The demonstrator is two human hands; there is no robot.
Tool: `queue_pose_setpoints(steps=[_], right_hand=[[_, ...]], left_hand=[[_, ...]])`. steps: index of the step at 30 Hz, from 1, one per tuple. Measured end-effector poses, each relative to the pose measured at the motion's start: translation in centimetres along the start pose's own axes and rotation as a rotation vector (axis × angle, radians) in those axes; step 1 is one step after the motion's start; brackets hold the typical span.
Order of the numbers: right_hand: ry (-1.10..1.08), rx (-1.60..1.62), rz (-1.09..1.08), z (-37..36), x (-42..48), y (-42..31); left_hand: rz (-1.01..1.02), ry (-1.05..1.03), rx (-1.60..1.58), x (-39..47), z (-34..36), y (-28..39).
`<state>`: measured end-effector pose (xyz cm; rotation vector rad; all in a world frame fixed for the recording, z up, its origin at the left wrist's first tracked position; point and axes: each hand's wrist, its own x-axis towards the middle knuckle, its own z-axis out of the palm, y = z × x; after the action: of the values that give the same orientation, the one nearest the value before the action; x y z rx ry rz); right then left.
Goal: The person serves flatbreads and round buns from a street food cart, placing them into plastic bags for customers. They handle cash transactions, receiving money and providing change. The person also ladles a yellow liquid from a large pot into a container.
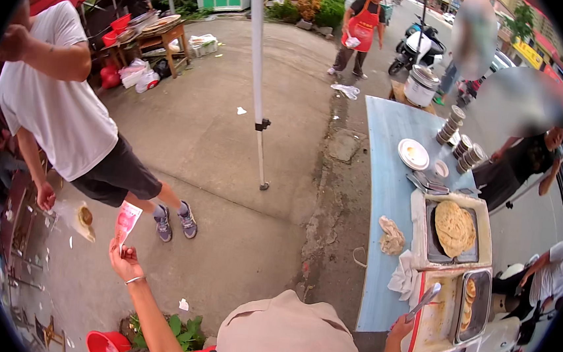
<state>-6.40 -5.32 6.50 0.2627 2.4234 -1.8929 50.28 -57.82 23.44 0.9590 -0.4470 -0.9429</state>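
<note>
Reaching out at the lower left, my left hand (126,263), with a metal bangle at the wrist, pinches a red banknote (127,223) held upright. A person in a white T-shirt (60,94) and dark shorts stands beyond the note, a clear bag with round flat food (85,216) hanging by one hand. My right hand (401,328) grips metal tongs (424,302) over the edge of a white foam box (434,312). Inside that box, a metal tray (480,311) carries several small browned flatbreads (469,302). Large round flatbreads (454,229) lie in the neighbouring box.
A blue-topped table (380,184) bears plates (413,154), stacked tins (450,125), crumpled paper (392,236) and a white cooker (421,85). A canopy pole (258,65) stands ahead. Someone in a red apron (361,31) is farther off. Red buckets (108,345) sit at the bottom left.
</note>
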Motion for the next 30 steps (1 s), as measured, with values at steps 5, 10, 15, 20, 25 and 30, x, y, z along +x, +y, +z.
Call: queue_pose_setpoints(steps=[5,10,15,20,25,30], right_hand=[[-0.035,0.079,0.131,-1.0,-0.8,-3.5],[-0.08,-0.039,0.039,-0.8,3.1,-3.6],[-0.082,-0.021,-0.06,-2.5,10.8,-2.9],[-0.115,0.213,0.261,-3.4,20.2,-5.8],[-0.129,0.057,0.332,-3.8,29.0,-7.2],[-0.024,0.199,0.175,-2.9,31.3,-6.3]], left_hand=[[0.024,-0.218,0.064,6.4,5.8,-1.6],[0.065,-0.253,0.092,13.6,8.2,0.4],[0.027,-0.115,0.113,17.5,13.5,-1.8],[0.027,-0.004,0.138,17.6,16.5,-0.7],[0.14,-0.051,0.186,14.2,19.6,-1.0],[0.157,-0.038,0.207,12.9,18.6,1.5]])
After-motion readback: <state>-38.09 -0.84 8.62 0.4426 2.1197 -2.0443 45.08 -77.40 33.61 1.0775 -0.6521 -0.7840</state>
